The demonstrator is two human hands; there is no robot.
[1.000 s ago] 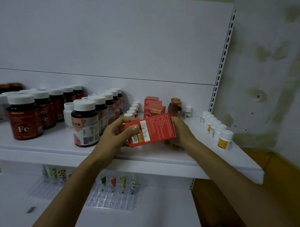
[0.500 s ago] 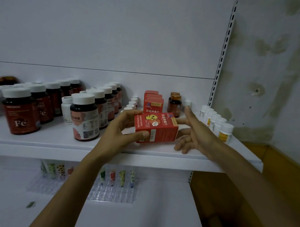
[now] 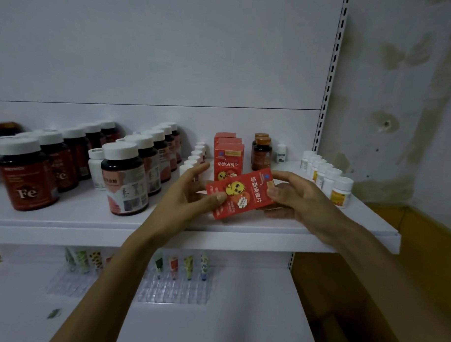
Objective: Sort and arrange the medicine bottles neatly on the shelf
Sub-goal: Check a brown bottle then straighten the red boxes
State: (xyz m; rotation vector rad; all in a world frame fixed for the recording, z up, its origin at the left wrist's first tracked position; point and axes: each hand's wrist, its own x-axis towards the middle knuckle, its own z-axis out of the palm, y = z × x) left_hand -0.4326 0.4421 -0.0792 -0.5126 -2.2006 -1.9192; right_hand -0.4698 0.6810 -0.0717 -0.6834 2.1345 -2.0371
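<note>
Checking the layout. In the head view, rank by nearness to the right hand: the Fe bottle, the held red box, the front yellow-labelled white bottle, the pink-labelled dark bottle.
1. Red box: gripped by the right hand, centre.
2. Yellow-labelled white bottle: just right of it, row's front.
3. Pink-labelled dark bottle: left of centre.
4. Fe bottle: far left.
</note>
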